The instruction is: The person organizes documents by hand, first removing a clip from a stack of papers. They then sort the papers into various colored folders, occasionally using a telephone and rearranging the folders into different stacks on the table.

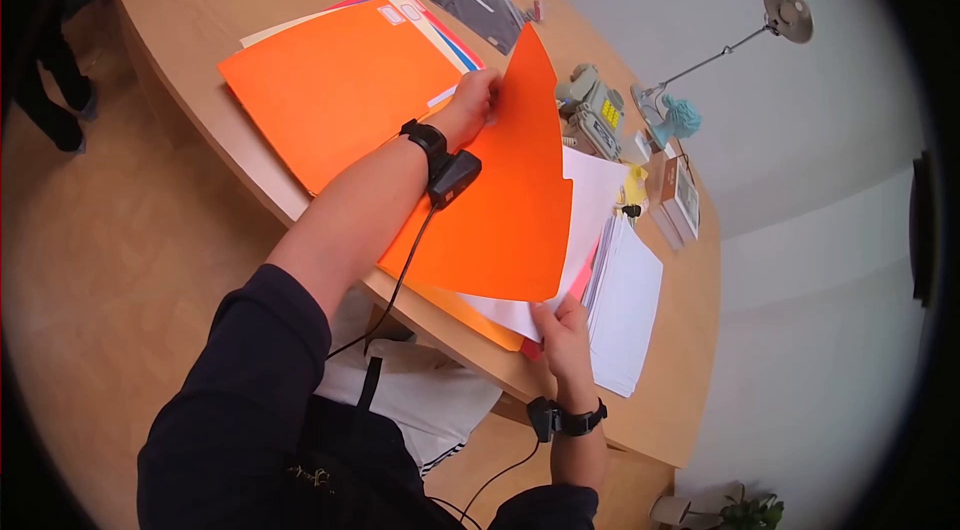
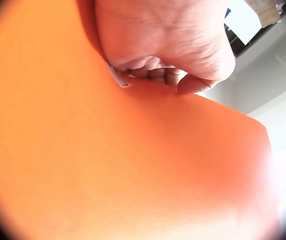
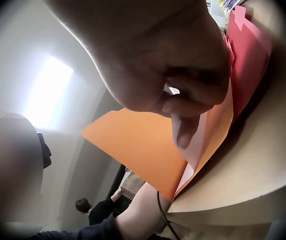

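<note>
An orange folder (image 1: pixel 500 220) lies half opened at the table edge, its cover lifted and bowed upward. My left hand (image 1: pixel 474 108) grips the cover's edge; in the left wrist view the thumb and curled fingers close round the orange cover (image 2: pixel 108 155). Inside the folder are white sheets (image 1: pixel 590 190). At the folder's near corner my right hand (image 1: pixel 566 338) pinches the white sheets, the thumb on top. In the right wrist view this hand (image 3: pixel 158 75) covers part of the sheets, and a red folder (image 3: pixel 250 60) shows beyond them.
A stack topped by another orange folder (image 1: pixel 330 90) lies to the left. White papers (image 1: pixel 628 310) lie to the right. Behind stand a telephone (image 1: pixel 600 115), a desk lamp (image 1: pixel 790 12), books (image 1: pixel 675 200) and a dark flat folder (image 1: pixel 480 12). Cables hang from both wrists.
</note>
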Tool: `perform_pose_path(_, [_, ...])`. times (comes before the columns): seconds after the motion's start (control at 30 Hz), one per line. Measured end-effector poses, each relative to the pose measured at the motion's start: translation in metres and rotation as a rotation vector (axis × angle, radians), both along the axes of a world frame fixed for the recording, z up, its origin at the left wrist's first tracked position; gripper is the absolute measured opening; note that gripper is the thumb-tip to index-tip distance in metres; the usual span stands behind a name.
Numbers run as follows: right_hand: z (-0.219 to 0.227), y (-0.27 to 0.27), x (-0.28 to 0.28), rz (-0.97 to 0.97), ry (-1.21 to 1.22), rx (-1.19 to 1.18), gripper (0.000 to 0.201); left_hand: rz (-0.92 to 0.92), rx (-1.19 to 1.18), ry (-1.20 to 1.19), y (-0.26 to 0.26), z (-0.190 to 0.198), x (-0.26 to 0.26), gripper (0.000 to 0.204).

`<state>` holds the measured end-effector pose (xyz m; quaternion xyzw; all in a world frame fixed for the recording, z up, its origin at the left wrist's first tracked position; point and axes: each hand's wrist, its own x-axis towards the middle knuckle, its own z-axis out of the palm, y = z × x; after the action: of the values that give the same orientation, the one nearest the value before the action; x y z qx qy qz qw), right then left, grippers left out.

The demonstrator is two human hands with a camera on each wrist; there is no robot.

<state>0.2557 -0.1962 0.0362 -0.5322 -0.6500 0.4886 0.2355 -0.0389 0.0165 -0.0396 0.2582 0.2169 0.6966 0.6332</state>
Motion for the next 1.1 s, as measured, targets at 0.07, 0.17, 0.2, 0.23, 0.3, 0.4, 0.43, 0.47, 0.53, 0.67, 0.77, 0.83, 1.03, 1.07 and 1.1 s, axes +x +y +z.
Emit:
perform_pose_path(0.07, [0.001,0.002,0.017,-0.089,0.059,0.128,0.017,0.021,-0.021,-0.02,0.001,0.0,0.003,0.019])
perform_pose_path(0.17, [0.021,0.0,0.042,-0.21,0.048,0.134,0.021,0.051,-0.044,-0.049,-0.001,0.007,0.008,0.019])
perform_pose_path(0.2, [0.022,0.002,0.055,-0.207,0.042,0.134,0.021,0.06,-0.048,-0.057,-0.003,0.008,0.009,0.018])
perform_pose_path(0.23, [0.018,0.006,0.071,-0.286,0.054,0.254,0.023,0.061,-0.049,-0.064,-0.002,0.007,0.008,0.018])
perform_pose_path(0.3, [0.016,0.012,0.112,-0.362,0.06,0.374,0.025,0.054,0.002,-0.031,0.0,0.004,0.008,0.02])
perform_pose_path(0.4, [0.024,0.01,0.158,-0.449,-0.008,0.411,0.025,0.071,0.019,0.07,-0.006,0.006,0.009,0.021])
perform_pose_path(0.43, [0.027,0.008,0.162,-0.603,0.048,0.457,0.025,0.074,0.015,0.062,-0.006,0.007,0.012,0.021])
perform_pose_path(0.47, [0.029,0.005,0.168,-0.757,0.107,0.503,0.024,0.12,0.012,0.155,-0.005,0.009,0.016,0.019])
perform_pose_path(0.53, [0.027,0.002,0.205,-0.747,0.046,0.465,0.024,0.188,-0.014,0.461,-0.003,0.01,0.019,0.019])
perform_pose_path(0.67, [0.008,-0.001,0.261,-0.712,-0.119,0.24,0.03,0.345,0.256,1.127,-0.003,-0.003,0.034,0.016])
perform_pose_path(0.77, [-0.006,0.002,0.269,-0.786,-0.23,0.256,0.035,0.403,0.403,1.38,0.007,-0.016,0.033,0.018])
perform_pose_path(0.83, [-0.012,0.004,0.272,-0.786,-0.252,0.272,0.036,0.457,0.433,1.407,0.007,-0.022,0.036,0.019])
perform_pose_path(1.03, [-0.027,0.015,0.297,-0.676,-0.498,0.334,0.046,0.4,0.387,1.412,0.005,-0.017,0.035,0.021])
perform_pose_path(1.07, [-0.029,0.016,0.3,-0.644,-0.563,0.339,0.049,0.358,0.346,1.395,0.004,-0.016,0.034,0.021])
perform_pose_path(1.1, [-0.029,0.017,0.301,-0.641,-0.563,0.339,0.049,0.359,0.344,1.395,0.003,-0.014,0.033,0.021])
